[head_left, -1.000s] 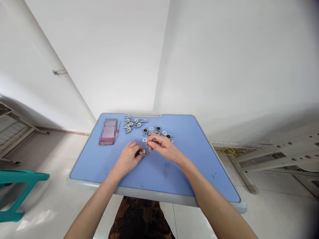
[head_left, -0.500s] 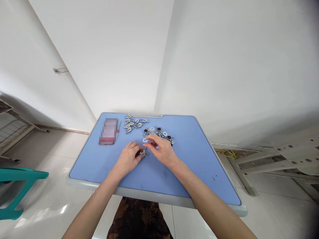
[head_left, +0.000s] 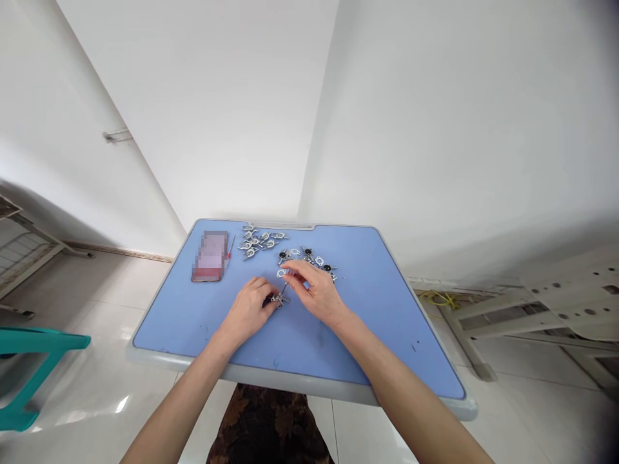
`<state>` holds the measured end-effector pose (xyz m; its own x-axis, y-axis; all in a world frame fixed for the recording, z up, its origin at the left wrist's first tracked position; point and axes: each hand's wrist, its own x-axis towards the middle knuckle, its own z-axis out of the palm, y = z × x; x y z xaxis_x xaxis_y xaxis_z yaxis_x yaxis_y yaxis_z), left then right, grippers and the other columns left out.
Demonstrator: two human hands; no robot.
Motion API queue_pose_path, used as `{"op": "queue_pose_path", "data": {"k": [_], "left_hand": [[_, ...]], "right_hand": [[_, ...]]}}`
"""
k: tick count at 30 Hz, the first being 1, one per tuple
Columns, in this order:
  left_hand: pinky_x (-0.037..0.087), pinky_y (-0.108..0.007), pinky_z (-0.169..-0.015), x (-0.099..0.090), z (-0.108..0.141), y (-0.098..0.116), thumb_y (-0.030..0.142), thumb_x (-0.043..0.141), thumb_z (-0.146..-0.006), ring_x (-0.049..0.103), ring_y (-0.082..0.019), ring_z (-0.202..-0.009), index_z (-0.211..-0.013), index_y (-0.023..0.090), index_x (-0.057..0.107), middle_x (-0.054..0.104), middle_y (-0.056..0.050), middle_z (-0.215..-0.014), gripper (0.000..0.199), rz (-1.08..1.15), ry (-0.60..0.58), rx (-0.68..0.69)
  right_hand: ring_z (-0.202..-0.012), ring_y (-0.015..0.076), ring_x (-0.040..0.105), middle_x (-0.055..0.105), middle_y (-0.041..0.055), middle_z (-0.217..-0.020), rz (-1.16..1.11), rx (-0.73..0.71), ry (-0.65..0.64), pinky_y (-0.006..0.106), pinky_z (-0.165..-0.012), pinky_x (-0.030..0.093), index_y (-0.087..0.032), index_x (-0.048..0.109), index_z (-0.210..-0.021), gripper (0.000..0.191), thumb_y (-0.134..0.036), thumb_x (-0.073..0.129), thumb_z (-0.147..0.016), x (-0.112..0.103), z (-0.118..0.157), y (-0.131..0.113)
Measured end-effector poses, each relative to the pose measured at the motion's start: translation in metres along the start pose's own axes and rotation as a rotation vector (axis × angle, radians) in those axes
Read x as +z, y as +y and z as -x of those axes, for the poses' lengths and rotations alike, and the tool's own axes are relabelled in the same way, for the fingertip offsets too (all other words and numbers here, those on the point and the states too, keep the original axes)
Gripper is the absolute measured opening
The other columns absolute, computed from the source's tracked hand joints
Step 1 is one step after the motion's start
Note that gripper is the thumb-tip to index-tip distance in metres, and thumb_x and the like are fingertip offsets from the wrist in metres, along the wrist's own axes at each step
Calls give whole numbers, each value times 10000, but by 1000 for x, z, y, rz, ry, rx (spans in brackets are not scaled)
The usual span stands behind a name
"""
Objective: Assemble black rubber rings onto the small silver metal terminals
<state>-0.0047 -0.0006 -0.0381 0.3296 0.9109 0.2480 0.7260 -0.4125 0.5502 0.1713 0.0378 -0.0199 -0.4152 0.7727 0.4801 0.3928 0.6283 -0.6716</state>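
Note:
My left hand (head_left: 249, 306) rests on the blue table (head_left: 309, 348), its fingers closed round a small silvery metal fitting (head_left: 279, 299). My right hand (head_left: 314, 290) pinches a thin screwdriver (head_left: 284, 289), whose narrow shaft slants down to that fitting; its handle is mostly hidden by the fingers. Just beyond the right fingertips lies a flat metal plate with a hole (head_left: 281, 274). Further back are loose metal plates (head_left: 320, 261) and several fittings with black round parts (head_left: 308, 252), some hidden behind my right hand.
A pile of several silvery metal fittings (head_left: 254, 240) lies at the back of the table. To its left are a red-handled screwdriver (head_left: 229, 252) and a phone (head_left: 211, 256). A green stool (head_left: 43, 341) stands left, a pale metal frame (head_left: 483, 322) right, and a wall (head_left: 251, 96) behind.
The fingers of my right hand have shifted slightly around the screwdriver. My left hand keeps its hold on the fitting in the same place.

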Motion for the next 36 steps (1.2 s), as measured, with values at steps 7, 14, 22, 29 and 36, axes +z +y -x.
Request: {"op": "queue_pose_path", "data": {"k": [7,14,22,29,36], "left_hand": [[457,-330,-775,0,0,1,181,598,-816,546,-206,-888,-916,190,638,614,-42,-885,108,-6,2,-6],[454,-326,-797,1,0,1,166,600,-812,549,-201,-901,-901,192,637,616,-35,-910,100,15,-14,8],[455,-318,-796,0,0,4,177,610,-812,541,-194,-901,-913,187,637,614,-31,-911,104,5,-32,-7],[450,-330,-821,1,0,4,204,599,-826,542,-197,-917,-935,185,633,614,-36,-932,116,-20,-30,-11],[449,-327,-806,3,-1,2,197,614,-814,539,-198,-916,-920,191,630,614,-28,-916,108,-20,-33,-7]], "right_hand": [[-843,177,610,633,77,-1014,-62,6,-80,345,-800,495,-229,523,-1184,292,-269,370,-939,-4,1,-4],[-726,151,608,655,45,-898,-42,-4,76,284,-669,517,-226,599,-1051,201,-297,509,-885,7,0,2],[-764,152,625,661,60,-937,-29,-52,-26,275,-658,520,-218,565,-1115,237,-263,443,-917,-7,1,1],[-657,129,589,650,36,-846,34,-88,37,253,-594,501,-226,600,-1032,173,-263,513,-887,-2,0,-1],[-799,139,610,637,55,-981,15,-94,-108,268,-678,514,-236,538,-1193,295,-204,404,-933,-15,0,-5]]}}
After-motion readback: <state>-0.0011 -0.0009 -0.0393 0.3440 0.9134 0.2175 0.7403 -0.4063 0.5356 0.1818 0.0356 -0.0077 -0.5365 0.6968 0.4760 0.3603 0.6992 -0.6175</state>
